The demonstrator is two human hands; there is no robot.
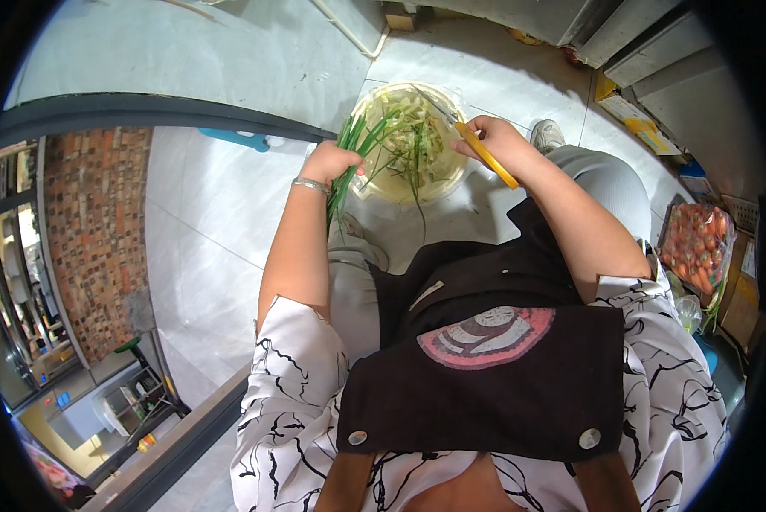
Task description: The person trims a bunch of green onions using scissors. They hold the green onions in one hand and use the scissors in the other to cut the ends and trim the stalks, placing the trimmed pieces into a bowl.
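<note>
My left hand [333,164] grips a bunch of long green leaves [356,136], which look like scallions or garlic chives, at the left side of a pale round bucket [444,182]. Leaf ends reach over the rim, while others hang below my fist. My right hand [499,144] holds a cutting tool with a yellow handle [488,157] at the bucket's right side; knife or scissors I cannot tell. Its narrow metal blade [433,102] points up and left over the opening. Pale and green vegetable trimmings [415,134] lie inside the bucket, with some long leaves draped across.
The bucket stands on grey tiles [517,96] between my feet. A dark door-frame rail [165,112] runs along the left. To the right are a bag of carrots [699,240], cardboard boxes [738,294] and steel equipment [696,83]. A white pipe [348,35] descends near the wall.
</note>
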